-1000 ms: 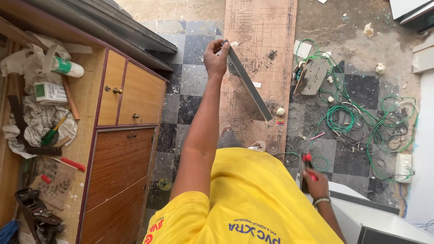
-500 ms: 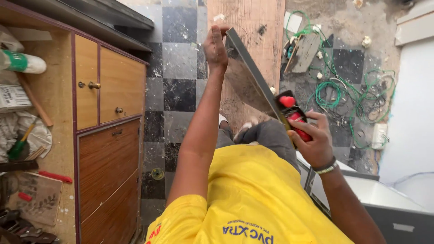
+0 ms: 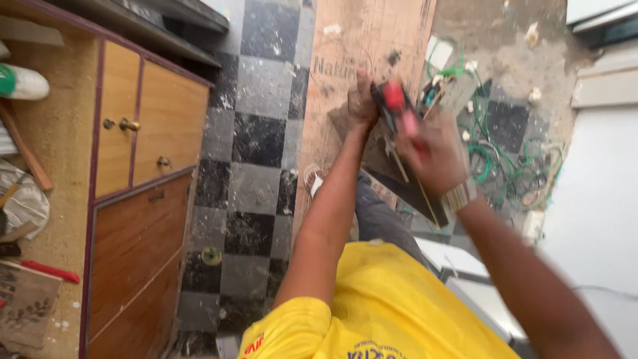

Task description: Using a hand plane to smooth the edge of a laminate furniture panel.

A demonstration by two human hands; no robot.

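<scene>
In the upper middle of the frame the left hand (image 3: 362, 106) is closing around the top end of a thin dark board strip (image 3: 405, 183), holding it up on edge, seemingly so that the tool can reach it. Just right of it, the right hand (image 3: 432, 156) is gripping a red-handled tool (image 3: 395, 106), blurred by motion; its exact kind is hard to tell, and its tip is lying against the strip near the left hand. The strip is slanting down toward the centre right, passing behind the right wrist.

A large plywood sheet (image 3: 372, 46) is lying on the black-and-white tiled floor (image 3: 256, 139) behind both hands. Green wire (image 3: 505, 166) is tangling across the floor at the upper right. A wooden cabinet (image 3: 146, 199) is filling the left side. The yellow shirt (image 3: 392, 312) is covering the lower centre and hiding the floor below.
</scene>
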